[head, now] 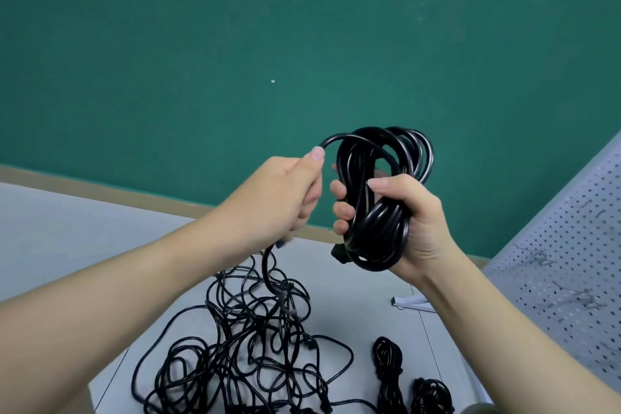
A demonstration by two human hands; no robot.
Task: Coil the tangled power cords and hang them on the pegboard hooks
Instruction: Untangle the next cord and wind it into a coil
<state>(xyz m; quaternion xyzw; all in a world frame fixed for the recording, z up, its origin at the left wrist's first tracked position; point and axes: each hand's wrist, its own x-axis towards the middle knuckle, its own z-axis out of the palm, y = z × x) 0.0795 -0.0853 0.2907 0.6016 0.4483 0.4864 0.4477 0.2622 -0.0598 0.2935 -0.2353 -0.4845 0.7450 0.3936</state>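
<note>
Head view
Background: a plain dark green wall fills the upper part of the view; a tan baseboard strip runs along its foot.
Surface: a pale grey floor lies below the wall, with thin seam lines crossing it.
Coiled cord: a black, glossy power cord bundle is gathered in several oval loops, held up in front of the wall; a black plug end projects at its lower left.
Right hand: the right hand is wrapped around the lower half of the bundle, thumb across the front, fingers curled behind.
Left hand: the left hand pinches the free strand of the same cord, just beside the bundle; the strand arcs over from the fingertips into the top of the coil.
Tangled cords: a loose black tangle lies on the floor below the hands; one strand rises from it to the left hand.
Finished coils: two small wrapped bundles lie right of the tangle, near the bottom edge.
Pegboard: a grey perforated pegboard stands at the right edge, with wire hooks on it and a white foot bracket at its base.
Open room: bare floor lies left of the tangle and between the tangle and the pegboard.
Writing: none legible.
</note>
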